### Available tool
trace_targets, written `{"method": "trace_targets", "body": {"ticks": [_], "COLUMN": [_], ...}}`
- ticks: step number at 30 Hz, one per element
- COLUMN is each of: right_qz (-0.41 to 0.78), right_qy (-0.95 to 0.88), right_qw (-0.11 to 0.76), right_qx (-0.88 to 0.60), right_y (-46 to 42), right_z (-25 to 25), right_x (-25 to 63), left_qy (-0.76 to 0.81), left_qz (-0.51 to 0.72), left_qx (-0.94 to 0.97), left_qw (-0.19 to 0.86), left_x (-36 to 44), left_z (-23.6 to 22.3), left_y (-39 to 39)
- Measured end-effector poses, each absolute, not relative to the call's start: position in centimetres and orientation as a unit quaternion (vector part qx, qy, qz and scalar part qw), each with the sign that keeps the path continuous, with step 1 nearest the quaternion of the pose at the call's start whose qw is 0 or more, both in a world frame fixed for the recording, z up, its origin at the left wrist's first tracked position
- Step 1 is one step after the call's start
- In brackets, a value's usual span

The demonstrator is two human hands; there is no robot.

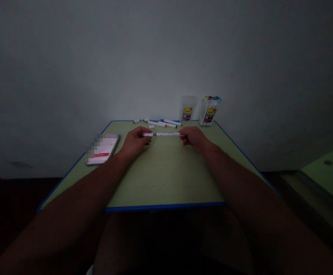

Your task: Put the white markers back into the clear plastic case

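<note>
A white marker [168, 134] lies level between my two hands, above the table. My right hand [193, 138] pinches the right end of its barrel. At the other end, my left hand [135, 140] is closed on a white marker cap [148, 134]. A short greyish section shows between cap and barrel; whether the cap still touches the marker I cannot tell. Just beyond my hands, several white markers [170, 122] and loose caps [151, 126] lie scattered along the table's far edge.
A phone [103, 149] with a lit screen lies by my left forearm on the blue-edged green table [166, 175]. Against the wall stand a clear plastic case [187, 107] and another case [209, 112] filled with coloured-end markers.
</note>
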State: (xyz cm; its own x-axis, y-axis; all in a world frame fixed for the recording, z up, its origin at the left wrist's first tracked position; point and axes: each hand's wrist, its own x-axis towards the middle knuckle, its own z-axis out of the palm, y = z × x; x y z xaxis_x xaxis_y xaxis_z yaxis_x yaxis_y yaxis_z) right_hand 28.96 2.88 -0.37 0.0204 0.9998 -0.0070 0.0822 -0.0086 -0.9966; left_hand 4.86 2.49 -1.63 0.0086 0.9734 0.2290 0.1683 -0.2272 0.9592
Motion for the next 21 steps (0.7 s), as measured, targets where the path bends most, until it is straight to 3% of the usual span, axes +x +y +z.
{"method": "trace_targets", "body": {"ticks": [21], "right_qz": [0.466], "right_qy": [-0.537], "right_qw": [0.447], "right_qx": [-0.543], "right_y": [2.96], "right_z": [-0.69], "right_x": [29.1], "left_qy": [0.471], "left_qz": [0.482], "left_qx": [0.646], "left_qw": [0.359], "left_x": [4.72], "left_z": [-1.64], "left_y": [2.1]}}
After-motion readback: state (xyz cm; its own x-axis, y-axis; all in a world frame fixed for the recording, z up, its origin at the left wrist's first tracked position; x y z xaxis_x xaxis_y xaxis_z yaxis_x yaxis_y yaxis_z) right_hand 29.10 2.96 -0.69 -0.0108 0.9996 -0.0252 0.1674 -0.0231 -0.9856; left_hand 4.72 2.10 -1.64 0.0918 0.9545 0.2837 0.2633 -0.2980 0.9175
